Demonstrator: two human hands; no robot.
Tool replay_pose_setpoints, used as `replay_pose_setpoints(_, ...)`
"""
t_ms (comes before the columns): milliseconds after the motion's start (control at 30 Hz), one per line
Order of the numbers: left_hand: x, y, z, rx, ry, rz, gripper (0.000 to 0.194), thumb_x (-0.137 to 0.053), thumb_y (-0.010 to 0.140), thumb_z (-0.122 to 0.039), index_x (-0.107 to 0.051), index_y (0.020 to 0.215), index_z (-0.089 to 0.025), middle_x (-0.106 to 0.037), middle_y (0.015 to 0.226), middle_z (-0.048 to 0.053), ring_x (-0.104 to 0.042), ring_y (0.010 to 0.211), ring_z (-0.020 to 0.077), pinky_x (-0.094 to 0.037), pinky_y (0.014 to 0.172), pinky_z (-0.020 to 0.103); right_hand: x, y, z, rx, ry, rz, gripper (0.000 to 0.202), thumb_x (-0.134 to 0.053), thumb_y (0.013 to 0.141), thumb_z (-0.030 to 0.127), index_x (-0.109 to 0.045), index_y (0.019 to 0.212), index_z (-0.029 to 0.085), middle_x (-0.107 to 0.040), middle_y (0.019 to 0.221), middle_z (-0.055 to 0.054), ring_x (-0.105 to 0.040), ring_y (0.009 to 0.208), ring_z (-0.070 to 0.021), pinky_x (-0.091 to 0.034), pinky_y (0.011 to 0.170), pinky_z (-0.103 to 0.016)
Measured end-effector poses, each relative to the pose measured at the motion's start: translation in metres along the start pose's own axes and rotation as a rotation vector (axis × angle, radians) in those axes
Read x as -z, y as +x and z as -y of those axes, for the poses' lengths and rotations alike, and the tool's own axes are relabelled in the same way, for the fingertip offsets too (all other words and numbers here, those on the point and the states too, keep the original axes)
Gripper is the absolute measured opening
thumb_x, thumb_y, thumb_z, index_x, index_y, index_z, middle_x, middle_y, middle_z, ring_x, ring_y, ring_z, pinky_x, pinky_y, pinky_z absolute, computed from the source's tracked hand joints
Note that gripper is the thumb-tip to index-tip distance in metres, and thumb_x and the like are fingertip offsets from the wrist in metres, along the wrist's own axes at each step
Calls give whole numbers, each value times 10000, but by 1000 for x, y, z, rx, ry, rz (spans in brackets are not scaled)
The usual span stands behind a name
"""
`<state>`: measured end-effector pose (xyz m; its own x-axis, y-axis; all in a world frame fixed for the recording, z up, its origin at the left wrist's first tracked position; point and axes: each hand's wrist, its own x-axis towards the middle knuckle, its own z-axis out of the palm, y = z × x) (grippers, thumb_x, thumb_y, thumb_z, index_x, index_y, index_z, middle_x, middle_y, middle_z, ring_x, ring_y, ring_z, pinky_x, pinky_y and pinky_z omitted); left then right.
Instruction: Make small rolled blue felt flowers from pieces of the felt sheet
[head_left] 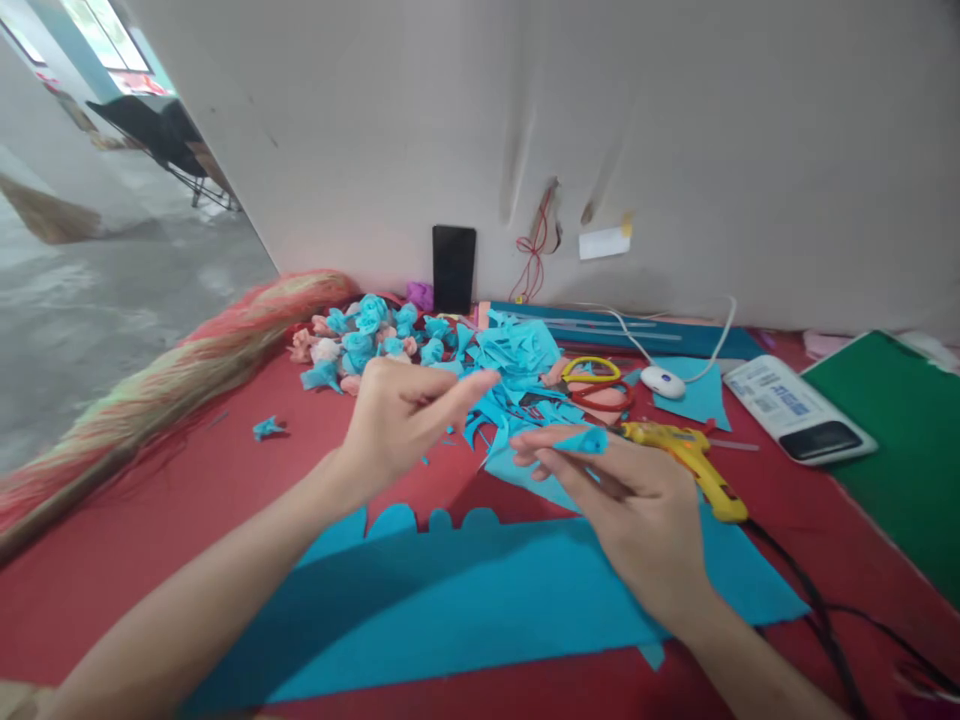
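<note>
My right hand pinches a small rolled piece of blue crepe paper between thumb and fingers, its coiled end turned to the right. To the left, my left hand hangs in the air with the thumb stretched out and the other fingers bent; nothing shows in it. Below both hands lies a long blue crepe paper strip with rounded cuts along its far edge. Beyond them sits a heap of blue paper cuttings. A yellow glue gun lies just right of my right hand.
Blue and pink paper flowers are piled at the back. Scissors with yellow and red handles lie beside the cuttings. A black phone leans on the wall. A white device, green board, cable and grass broom surround the red tabletop.
</note>
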<state>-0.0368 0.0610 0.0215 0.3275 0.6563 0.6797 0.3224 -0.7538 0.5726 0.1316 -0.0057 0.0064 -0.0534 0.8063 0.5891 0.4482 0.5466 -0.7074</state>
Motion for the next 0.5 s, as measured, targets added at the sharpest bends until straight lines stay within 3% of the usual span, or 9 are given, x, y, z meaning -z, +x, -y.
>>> replay_pose_setpoints(33,1,2,4,22,8,31,406,-513,843,-182,-495,439,-140,-388,346,-69,-373,313,27,-332,346,156,0,0,0,-10,3,-8,129,-603,811,118,-697,767,195,-698,775,26,-653,638,-110,-546,634,-174)
replay_pose_setpoints(100,4,4,12,40,8,97,93,-551,815,-171,-615,758,-136,-555,553,-47,-460,378,34,-389,375,148,0,0,0,-27,8,-21,124,-621,795,122,-701,750,204,-695,738,35,-648,638,-108,-537,648,-173)
replay_pose_setpoints(167,6,2,20,31,44,192,217,-599,776,-153,-587,992,-147,-643,867,28,-587,573,72,-469,466,157,0,0,1,-41,14,-21,121,-628,782,122,-699,733,207,-688,711,39,-639,623,-99,-527,625,-160)
replay_pose_setpoints(233,8,-6,28,4,96,307,144,-599,786,-167,-624,928,-158,-664,913,43,-622,710,108,-504,577,179,1,0,2,-53,24,-13,121,-625,777,119,-691,723,205,-680,692,42,-621,582,-86,-517,586,-149)
replay_pose_setpoints(267,9,-12,31,-11,119,369,77,-579,809,-189,-650,820,-160,-680,816,28,-624,709,113,-503,611,186,1,0,3,-60,27,-8,121,-626,774,116,-686,717,204,-677,688,43,-615,575,-82,-514,576,-146)
replay_pose_setpoints(333,10,-29,37,-32,141,494,177,-544,842,-250,-675,755,-169,-679,674,8,-609,591,99,-483,578,184,2,0,5,-77,28,6,122,-630,767,111,-677,704,203,-669,673,44,-613,581,-84,-512,573,-145)
replay_pose_setpoints(400,10,-48,42,-55,161,633,200,-507,867,-271,-688,851,-186,-693,701,11,-623,615,106,-481,594,187,3,0,6,-95,24,26,126,-633,761,117,-666,673,200,-666,668,38,-619,603,-95,-514,581,-152)
replay_pose_setpoints(500,10,-74,45,-60,213,715,229,-469,884,-249,-661,994,-192,-691,889,59,-631,798,155,-491,722,249,1,-1,3,-127,17,90,119,-627,762,148,-660,657,194,-673,686,24,-623,603,-108,-483,492,-148)
